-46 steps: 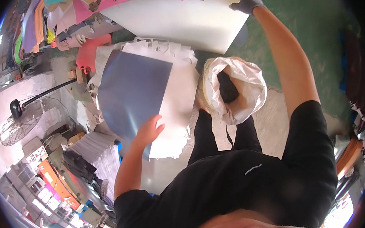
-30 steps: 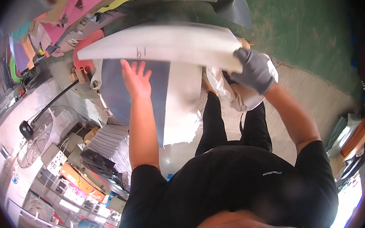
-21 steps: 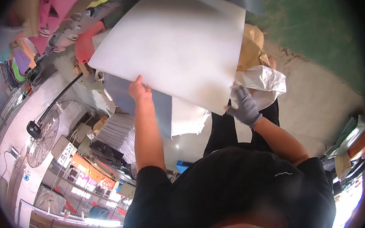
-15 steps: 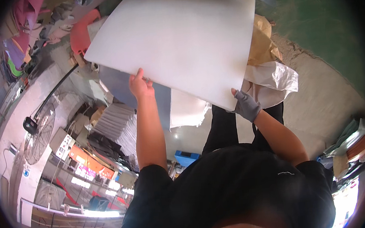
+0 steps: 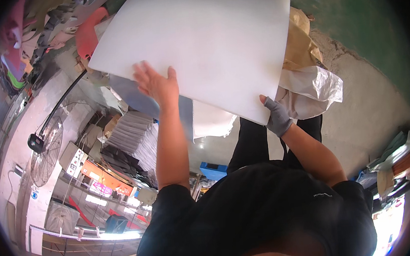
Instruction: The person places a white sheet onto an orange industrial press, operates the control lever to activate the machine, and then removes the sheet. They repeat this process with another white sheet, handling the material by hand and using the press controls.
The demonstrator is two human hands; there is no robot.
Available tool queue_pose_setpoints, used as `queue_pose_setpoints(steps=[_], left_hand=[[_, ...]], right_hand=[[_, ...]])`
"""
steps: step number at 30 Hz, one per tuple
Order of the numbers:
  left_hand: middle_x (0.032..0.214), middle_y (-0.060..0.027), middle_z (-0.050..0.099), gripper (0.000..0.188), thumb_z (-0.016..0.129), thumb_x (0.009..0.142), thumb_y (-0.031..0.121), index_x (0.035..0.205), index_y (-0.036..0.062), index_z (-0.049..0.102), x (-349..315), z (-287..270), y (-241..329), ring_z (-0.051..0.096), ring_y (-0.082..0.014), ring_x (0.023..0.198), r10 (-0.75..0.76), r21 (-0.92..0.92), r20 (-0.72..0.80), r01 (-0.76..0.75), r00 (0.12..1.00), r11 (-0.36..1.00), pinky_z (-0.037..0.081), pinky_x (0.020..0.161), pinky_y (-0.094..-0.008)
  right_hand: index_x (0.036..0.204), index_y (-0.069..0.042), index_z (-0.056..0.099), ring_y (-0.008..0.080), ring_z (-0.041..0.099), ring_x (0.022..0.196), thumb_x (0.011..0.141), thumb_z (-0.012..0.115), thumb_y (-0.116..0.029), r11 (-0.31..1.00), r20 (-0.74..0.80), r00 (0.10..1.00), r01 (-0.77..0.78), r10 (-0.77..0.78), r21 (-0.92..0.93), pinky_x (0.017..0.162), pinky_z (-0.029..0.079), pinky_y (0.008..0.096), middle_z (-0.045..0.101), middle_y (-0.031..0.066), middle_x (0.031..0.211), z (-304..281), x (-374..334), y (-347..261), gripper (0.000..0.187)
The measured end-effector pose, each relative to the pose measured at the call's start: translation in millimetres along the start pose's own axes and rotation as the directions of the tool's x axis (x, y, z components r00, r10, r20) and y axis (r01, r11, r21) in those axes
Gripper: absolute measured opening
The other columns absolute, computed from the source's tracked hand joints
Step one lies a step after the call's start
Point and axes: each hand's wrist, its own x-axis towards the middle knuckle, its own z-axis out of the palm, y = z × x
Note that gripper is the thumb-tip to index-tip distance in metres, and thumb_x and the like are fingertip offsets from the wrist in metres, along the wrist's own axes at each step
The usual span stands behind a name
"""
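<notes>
A large white sheet [image 5: 208,42] spreads out in front of me, its far edge running out of the picture. My left hand [image 5: 158,85], bare, lies over the sheet's near edge with its fingers spread and slightly blurred. At the near right corner my right hand [image 5: 277,116], in a grey fingerless glove, grips the sheet, thumb on top and the other fingers hidden. Beneath the sheet shows a grey-blue panel [image 5: 136,97], with a piece of white material [image 5: 210,119] beside it.
A stack of grey-white sheets [image 5: 132,135] stands at the left, near a black wire fan [image 5: 47,153]. White and tan sacks [image 5: 314,89] lie to the right of the sheet. A blue box [image 5: 213,170] sits near my legs. Colourful scraps [image 5: 19,50] pile up at the far left.
My left hand has let go of the near edge and opened over the sheet. The sheet has shifted slightly, while my right hand keeps its grip on the corner.
</notes>
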Motion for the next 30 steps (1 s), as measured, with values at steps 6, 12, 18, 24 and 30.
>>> queue_pose_setpoints(steps=[6, 12, 18, 24, 30], left_hand=[[0.148, -0.0161, 0.011, 0.071, 0.039, 0.088, 0.046, 0.139, -0.0005, 0.021, 2, -6, 16, 0.008, -0.0313, 0.137, 0.209, 0.356, 0.388, -0.355, 0.898, 0.865, 0.009, 0.107, -0.0536], [0.148, -0.0153, 0.008, 0.072, 0.036, 0.089, 0.048, 0.140, -0.0001, 0.018, -29, 41, 78, 0.005, -0.0304, 0.137, 0.429, 0.215, 0.577, -0.636, 0.695, 0.741, 0.004, 0.109, -0.0496], [0.149, -0.0142, 0.004, 0.073, 0.033, 0.090, 0.049, 0.141, 0.0006, 0.013, -32, 86, 143, 0.001, -0.0270, 0.138, 0.543, 0.031, 0.603, -0.697, 0.585, 0.716, 0.003, 0.110, -0.0464], [0.149, -0.0135, 0.006, 0.072, 0.033, 0.090, 0.051, 0.141, 0.0028, 0.014, -26, 92, 142, 0.003, -0.0262, 0.138, 0.572, 0.026, 0.583, -0.716, 0.578, 0.697, 0.005, 0.110, -0.0465], [0.145, -0.0101, 0.024, 0.061, 0.043, 0.086, 0.051, 0.135, 0.0148, 0.036, 47, 89, 106, 0.017, -0.0253, 0.135, 0.549, 0.157, 0.388, -0.640, 0.740, 0.752, 0.013, 0.106, -0.0545]], right_hand=[[0.111, -0.003, 0.050, 0.0180, 0.058, 0.094, 0.087, 0.056, -0.020, 0.999, -0.003, 1.000, -0.029, 0.029, 0.035, 0.081, 0.049, 0.0321, 0.057, 0.0069, 0.105, -4, 2, -1, 0.031], [0.113, -0.004, 0.049, 0.0182, 0.058, 0.093, 0.087, 0.056, -0.019, 0.998, 0.032, 0.999, -0.011, 0.009, 0.056, 0.080, 0.049, 0.0324, 0.057, 0.0068, 0.104, -5, 4, 2, 0.031], [0.116, -0.004, 0.046, 0.0177, 0.058, 0.094, 0.087, 0.056, -0.018, 0.997, -0.070, 0.995, -0.068, 0.072, 0.046, 0.077, 0.050, 0.0311, 0.056, 0.0067, 0.105, -13, 15, -3, 0.033], [0.116, -0.005, 0.046, 0.0171, 0.058, 0.091, 0.087, 0.057, -0.021, 0.998, -0.085, 0.995, -0.060, 0.059, -0.010, 0.076, 0.050, 0.0301, 0.056, 0.0053, 0.104, -19, 21, -3, 0.035], [0.116, -0.007, 0.047, 0.0164, 0.058, 0.092, 0.086, 0.059, -0.024, 0.999, -0.044, 0.998, -0.043, 0.042, -0.016, 0.076, 0.051, 0.0310, 0.057, 0.0039, 0.104, -17, 16, -5, 0.036]])
